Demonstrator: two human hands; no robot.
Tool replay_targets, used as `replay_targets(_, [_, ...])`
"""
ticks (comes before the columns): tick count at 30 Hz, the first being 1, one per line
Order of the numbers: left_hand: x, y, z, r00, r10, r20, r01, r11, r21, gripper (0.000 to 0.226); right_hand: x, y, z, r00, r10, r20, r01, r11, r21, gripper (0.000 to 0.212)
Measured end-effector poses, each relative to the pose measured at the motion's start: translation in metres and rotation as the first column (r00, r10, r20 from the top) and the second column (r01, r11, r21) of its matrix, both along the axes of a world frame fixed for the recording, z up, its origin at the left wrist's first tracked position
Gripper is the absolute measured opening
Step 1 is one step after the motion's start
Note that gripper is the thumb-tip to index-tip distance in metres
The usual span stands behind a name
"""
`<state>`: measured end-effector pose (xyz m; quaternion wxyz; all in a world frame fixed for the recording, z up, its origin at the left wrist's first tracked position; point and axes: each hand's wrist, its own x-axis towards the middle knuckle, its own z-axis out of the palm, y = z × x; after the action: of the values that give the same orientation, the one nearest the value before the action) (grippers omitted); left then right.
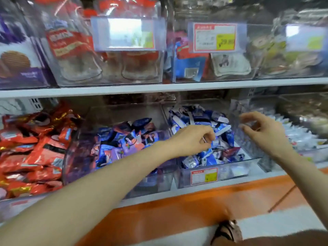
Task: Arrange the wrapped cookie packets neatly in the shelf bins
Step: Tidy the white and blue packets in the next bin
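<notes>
Packets (200,118) lie heaped every which way in a clear bin (236,172) on the lower shelf. L hand (192,139) is over the heap w/ fingers curled down among them. Can't tell if it's pinching one or just clenched, too blurry. R hand (259,129) hangs by the bin's right wall, fingers loose & apart, nothing in it. Packets prob. light, w/ slick, crinkly wrap and brittle cookie inside. Best to take each by its flat sides, thumb + fingers, gently, not by the crimped ends. No squeezing, then lay flat in rows.
</notes>
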<state>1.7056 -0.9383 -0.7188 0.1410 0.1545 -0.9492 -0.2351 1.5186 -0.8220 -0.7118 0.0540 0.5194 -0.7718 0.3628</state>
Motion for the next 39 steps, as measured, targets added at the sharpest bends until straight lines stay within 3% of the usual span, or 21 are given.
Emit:
replay_targets(2, [-0.037,0.005,-0.007,1.0,-0.025,0.016,0.026,0.999,-0.029,0.018,-0.014,0.006,-0.006,1.0,-0.029,0.001,0.029,1.0,-0.006,0.021])
replay_targets(5, [-0.088,0.01,-0.024,0.995,-0.009,0.098,0.028,0.981,-0.194,0.023,-0.024,0.011,-0.015,1.0,-0.028,0.001,0.028,1.0,0.003,0.023])
replay_targets(9, [-0.127,0.007,-0.047,0.919,0.147,0.366,0.037,0.891,-0.451,0.04,-0.027,0.012,-0.019,1.0,-0.006,0.023,0.005,0.998,0.068,0.021])
replay_targets(12, [-0.134,0.002,-0.055,0.898,0.222,0.381,0.03,0.83,-0.556,0.041,-0.031,0.009,-0.024,0.999,0.025,0.045,-0.03,0.99,0.136,0.018])
replay_targets(17, [-0.117,-0.005,-0.039,0.983,0.127,0.132,-0.071,0.928,-0.365,0.024,-0.036,0.007,-0.03,0.999,0.026,0.037,-0.033,0.976,0.215,0.033])
replay_targets(20, [-0.093,-0.01,-0.012,0.999,0.033,-0.002,-0.033,0.97,-0.242,0.018,-0.031,0.01,-0.025,0.995,0.082,0.048,-0.091,0.967,0.238,0.048])
replay_targets(23, [-0.071,-0.009,0.013,0.997,-0.082,-0.017,0.077,0.98,-0.184,0.016,-0.022,0.014,-0.019,0.982,0.16,0.104,-0.176,0.97,0.17,0.031])
replay_targets(26, [-0.06,-0.021,0.024,0.998,-0.028,-0.055,0.024,0.996,-0.087,0.016,-0.023,0.017,-0.01,0.991,0.102,0.082,-0.11,0.989,0.103,0.027])
replay_targets(29, [-0.056,-0.037,0.02,0.993,0.114,0.015,-0.113,0.992,-0.059,0.024,-0.035,0.027,0.001,0.987,-0.023,0.161,0.028,0.999,-0.027,0.022])
replay_targets(33, [-0.062,-0.038,0.002,0.978,0.071,0.196,-0.025,0.974,-0.227,0.018,-0.043,0.037,0.003,0.98,-0.054,0.193,0.066,0.996,-0.058,0.02])
replay_targets(39, [-0.058,-0.042,0.006,0.889,0.187,0.419,0.03,0.887,-0.461,0.042,-0.045,0.04,0.002,0.976,-0.074,0.206,0.081,0.996,-0.023,0.025])
